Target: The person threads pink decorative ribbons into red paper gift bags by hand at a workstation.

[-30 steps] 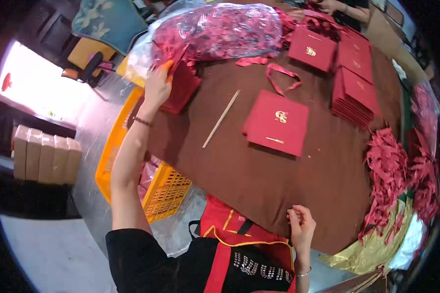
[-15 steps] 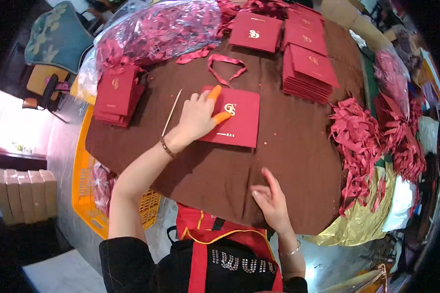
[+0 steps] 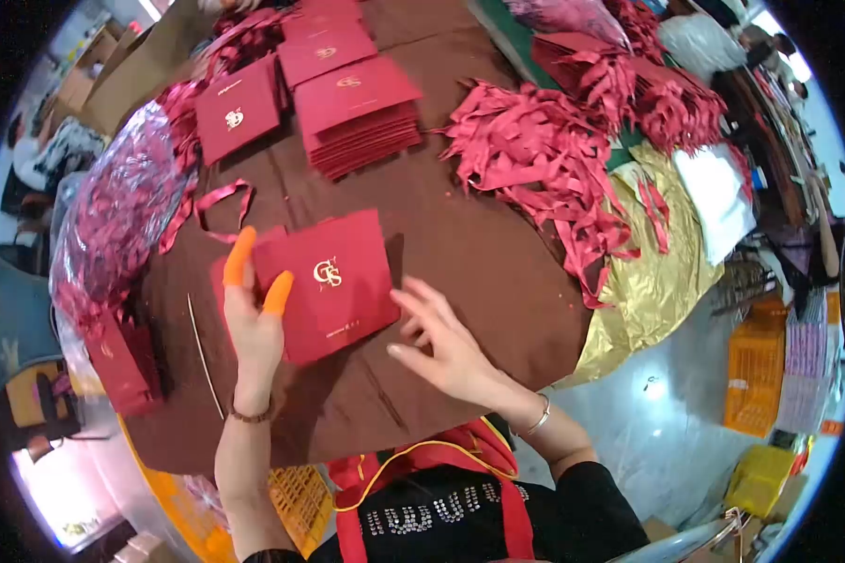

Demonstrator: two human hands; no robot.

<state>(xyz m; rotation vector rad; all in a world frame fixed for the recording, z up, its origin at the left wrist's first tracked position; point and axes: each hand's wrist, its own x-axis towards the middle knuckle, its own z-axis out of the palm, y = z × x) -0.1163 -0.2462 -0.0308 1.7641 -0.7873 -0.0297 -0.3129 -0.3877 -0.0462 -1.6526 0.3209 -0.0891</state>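
A red folder with a gold logo (image 3: 343, 281) is tilted up off the brown cloth in front of me. My left hand (image 3: 256, 314), with orange covers on two fingertips, grips its left side between thumb and fingers. Just right of the folder, my right hand (image 3: 446, 347) is spread and holds nothing. Another red piece shows partly behind the folder's left side. A loop of red ribbon (image 3: 218, 208) lies beyond it, and a thin stick (image 3: 205, 352) rests left of my left hand.
Stacked red folders (image 3: 361, 122) stand at the back, with another pile (image 3: 239, 111) beside them. A heap of red ribbons (image 3: 545, 155) is at the right, near gold wrapping (image 3: 652, 281). A plastic bag of ribbons (image 3: 117, 220) and more folders (image 3: 122, 366) are at the left.
The view has turned to the right. My left hand has gone from lying over the folder to gripping its left side, and the folder is now raised. My right hand has come up beside it.
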